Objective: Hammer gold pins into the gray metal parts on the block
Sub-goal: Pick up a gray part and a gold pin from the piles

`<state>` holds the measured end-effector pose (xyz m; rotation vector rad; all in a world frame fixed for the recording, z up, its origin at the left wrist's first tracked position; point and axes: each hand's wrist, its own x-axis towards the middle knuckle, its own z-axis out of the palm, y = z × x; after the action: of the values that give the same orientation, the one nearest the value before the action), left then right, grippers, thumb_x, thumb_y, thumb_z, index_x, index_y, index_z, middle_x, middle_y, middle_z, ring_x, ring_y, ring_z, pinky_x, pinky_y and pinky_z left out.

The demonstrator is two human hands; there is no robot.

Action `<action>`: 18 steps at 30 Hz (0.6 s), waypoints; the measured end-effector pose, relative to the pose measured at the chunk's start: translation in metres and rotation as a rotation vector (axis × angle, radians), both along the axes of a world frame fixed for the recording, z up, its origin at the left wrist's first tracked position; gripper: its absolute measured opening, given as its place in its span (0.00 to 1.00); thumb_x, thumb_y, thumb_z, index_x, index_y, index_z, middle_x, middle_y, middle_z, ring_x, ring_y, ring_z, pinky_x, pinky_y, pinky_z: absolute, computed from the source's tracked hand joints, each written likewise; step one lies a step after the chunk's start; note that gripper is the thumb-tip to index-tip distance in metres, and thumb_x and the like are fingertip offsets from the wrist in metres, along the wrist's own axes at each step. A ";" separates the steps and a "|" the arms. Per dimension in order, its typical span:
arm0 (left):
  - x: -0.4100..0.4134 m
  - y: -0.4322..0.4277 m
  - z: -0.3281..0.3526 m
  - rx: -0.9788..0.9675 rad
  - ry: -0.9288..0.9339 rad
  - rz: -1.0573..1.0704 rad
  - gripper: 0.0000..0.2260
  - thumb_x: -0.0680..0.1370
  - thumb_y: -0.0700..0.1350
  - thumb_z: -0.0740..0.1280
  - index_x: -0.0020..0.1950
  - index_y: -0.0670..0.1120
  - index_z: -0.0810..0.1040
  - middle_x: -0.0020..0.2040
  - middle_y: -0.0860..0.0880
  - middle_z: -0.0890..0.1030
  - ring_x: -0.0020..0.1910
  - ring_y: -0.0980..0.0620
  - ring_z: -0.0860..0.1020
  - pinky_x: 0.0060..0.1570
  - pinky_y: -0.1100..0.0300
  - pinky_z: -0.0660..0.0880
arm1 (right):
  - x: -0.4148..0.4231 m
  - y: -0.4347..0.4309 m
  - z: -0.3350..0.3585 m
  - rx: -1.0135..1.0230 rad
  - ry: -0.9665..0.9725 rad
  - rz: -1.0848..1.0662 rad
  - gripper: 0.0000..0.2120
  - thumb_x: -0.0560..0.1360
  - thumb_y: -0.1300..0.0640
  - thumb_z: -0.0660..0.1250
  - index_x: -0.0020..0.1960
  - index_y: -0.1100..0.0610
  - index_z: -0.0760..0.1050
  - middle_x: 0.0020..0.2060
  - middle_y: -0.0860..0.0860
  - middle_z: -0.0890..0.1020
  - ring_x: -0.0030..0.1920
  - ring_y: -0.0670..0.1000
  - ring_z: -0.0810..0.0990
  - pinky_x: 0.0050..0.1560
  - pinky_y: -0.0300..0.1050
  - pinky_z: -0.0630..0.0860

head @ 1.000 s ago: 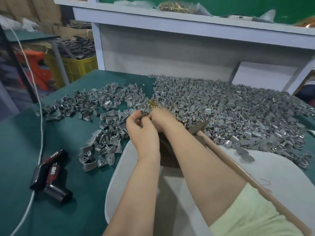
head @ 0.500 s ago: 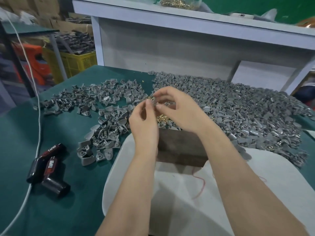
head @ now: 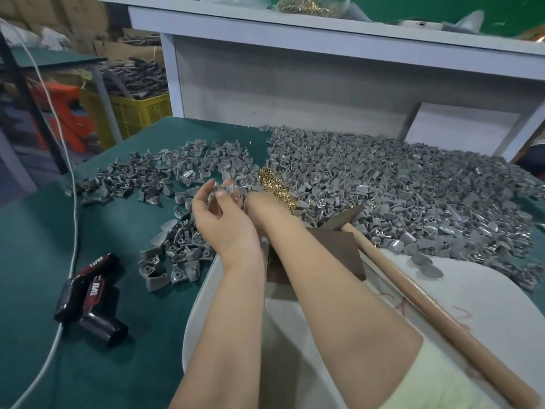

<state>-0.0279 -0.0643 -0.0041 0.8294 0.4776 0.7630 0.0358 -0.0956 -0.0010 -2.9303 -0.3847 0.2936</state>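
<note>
Far left of the block point(head: 333, 252), a white cable point(head: 70, 184) trails over the green tabletop point(head: 35, 261). A black tool marked TAPER point(head: 88, 293) lies left of the block, nearer the person. Past the table edge, behind and left of the block, a yellow crate point(head: 138, 113) is heaped with dark gray pieces point(head: 135, 75).

A loose spread of gray parts point(head: 165, 175) covers the tabletop left of and behind the block. Just left of the block's far edge, the left hand point(head: 224, 219) is raised with its fingers curled, pinching 1 gray part point(head: 224, 187) between thumb and fingertips.

The right hand point(head: 262, 205) bends down over the block's far left corner. Its fingers are hidden behind the left hand, so how far it is closed, and on what, cannot be told. Gold pins point(head: 274, 187) lie in a small pile just behind the block.

The block itself sits on a white board point(head: 486, 290). A hammer point(head: 413, 290) lies unheld along the block's right side, its head at the far right corner. A large heap of gray parts point(head: 413, 196) fills the table behind and right of the block. High behind the block, a clear bag point(head: 309, 5) holding more gold pins sits on a white shelf point(head: 324, 28).
</note>
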 end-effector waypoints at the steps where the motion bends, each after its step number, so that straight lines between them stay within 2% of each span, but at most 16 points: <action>1: 0.000 0.000 0.000 0.001 -0.003 -0.005 0.09 0.81 0.36 0.58 0.50 0.50 0.72 0.44 0.52 0.80 0.39 0.60 0.80 0.39 0.71 0.75 | 0.001 0.001 -0.001 0.034 0.007 -0.001 0.07 0.77 0.60 0.60 0.52 0.59 0.74 0.52 0.57 0.79 0.47 0.57 0.76 0.55 0.51 0.76; 5: -0.001 -0.003 0.001 0.000 0.000 -0.029 0.08 0.81 0.37 0.60 0.47 0.50 0.72 0.46 0.52 0.79 0.37 0.63 0.81 0.39 0.71 0.75 | 0.002 0.004 -0.002 0.107 0.063 -0.026 0.15 0.79 0.50 0.56 0.59 0.56 0.75 0.56 0.55 0.79 0.54 0.56 0.78 0.59 0.54 0.74; 8: -0.002 -0.004 0.002 -0.026 -0.002 -0.022 0.08 0.80 0.38 0.61 0.46 0.50 0.71 0.48 0.51 0.78 0.38 0.62 0.81 0.38 0.72 0.74 | 0.003 0.002 -0.003 0.084 0.066 -0.022 0.18 0.80 0.48 0.52 0.57 0.56 0.75 0.54 0.55 0.79 0.53 0.56 0.78 0.59 0.54 0.73; 13: -0.001 -0.005 0.002 -0.058 -0.019 -0.020 0.07 0.80 0.37 0.61 0.47 0.49 0.72 0.49 0.49 0.77 0.38 0.63 0.81 0.38 0.73 0.74 | 0.004 0.001 -0.007 0.011 -0.049 -0.008 0.15 0.80 0.50 0.54 0.53 0.55 0.76 0.50 0.53 0.81 0.47 0.54 0.79 0.53 0.48 0.75; 15: 0.000 -0.006 0.001 -0.059 -0.026 -0.018 0.08 0.80 0.36 0.61 0.47 0.48 0.72 0.48 0.50 0.77 0.38 0.62 0.81 0.39 0.73 0.74 | 0.004 -0.001 -0.008 -0.029 -0.103 -0.014 0.13 0.80 0.53 0.54 0.53 0.56 0.76 0.50 0.53 0.80 0.46 0.54 0.78 0.48 0.45 0.73; 18: 0.000 -0.007 -0.001 -0.033 -0.013 -0.034 0.09 0.80 0.34 0.61 0.47 0.48 0.72 0.49 0.50 0.77 0.39 0.64 0.81 0.39 0.73 0.74 | 0.005 -0.005 -0.004 -0.004 -0.069 -0.023 0.13 0.80 0.53 0.55 0.56 0.56 0.75 0.53 0.55 0.79 0.51 0.56 0.78 0.50 0.46 0.72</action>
<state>-0.0276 -0.0713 -0.0054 0.7994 0.4626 0.7268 0.0409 -0.1004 -0.0050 -2.9526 -0.3601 0.1900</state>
